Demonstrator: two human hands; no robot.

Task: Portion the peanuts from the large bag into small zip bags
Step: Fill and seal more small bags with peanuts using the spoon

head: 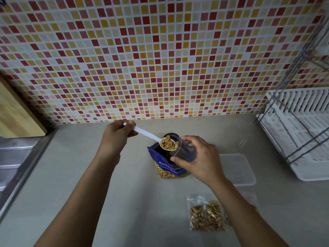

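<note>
Peanut bag [167,168] stands on table [124,193], mouth up. Spoon [146,133] hangs over its mouth with peanuts [168,144] in the bowl. The handle runs left and back to left hand [117,134], which pinches its end. Small zip bag [183,150] is at the spoon's tip, just right of the mouth, gripped by right hand [199,161].

- Plastic container [238,168]: on table, right of peanut bag.
- Filled zip bags [206,217]: lying flat, before and right of it.
- Dish rack [299,132]: far right.
- Sink [16,157]: far left, cutting board [16,111] behind it.
- Tiled wall [160,59]: behind.

Head-worn wide view, facing forward and down, close over counter [142,193]
</note>
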